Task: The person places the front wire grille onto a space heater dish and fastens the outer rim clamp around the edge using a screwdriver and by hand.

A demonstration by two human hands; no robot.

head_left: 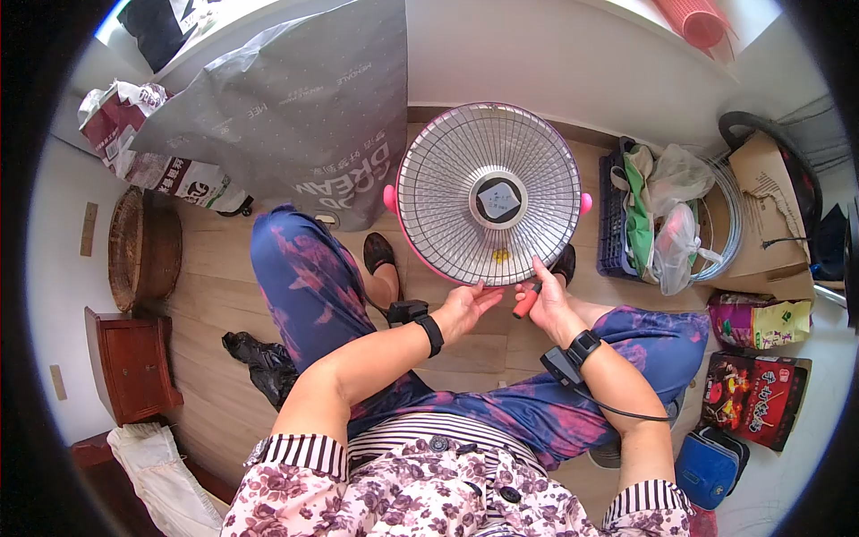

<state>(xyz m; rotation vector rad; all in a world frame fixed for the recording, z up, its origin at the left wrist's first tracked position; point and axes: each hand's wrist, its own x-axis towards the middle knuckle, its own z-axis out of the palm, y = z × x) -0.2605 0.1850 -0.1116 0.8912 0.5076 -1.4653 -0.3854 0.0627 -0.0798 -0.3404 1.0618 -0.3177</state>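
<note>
In front of me is a round dish heater point(447, 170) with a pink rim, pink side knobs and a wire grille facing up toward me. A label covers the disc at its centre. My left hand point(462, 310) is at the heater's lower rim, its fingers stretched out and touching the edge. Just right of it, my right hand point(548, 307) is closed around a screwdriver point(526, 302) with a red and black handle. The right thumb reaches up against the grille's lower edge. The screwdriver's tip and the heater's base are hidden from view.
A large grey bag point(295, 116) stands at the left, near a wicker basket point(143, 251) and a small red-brown cabinet point(134, 362). On the right are a dark blue crate point(616, 215) with plastic bags, coiled wire point(735, 224), a cardboard box point(769, 197) and food packages point(756, 398).
</note>
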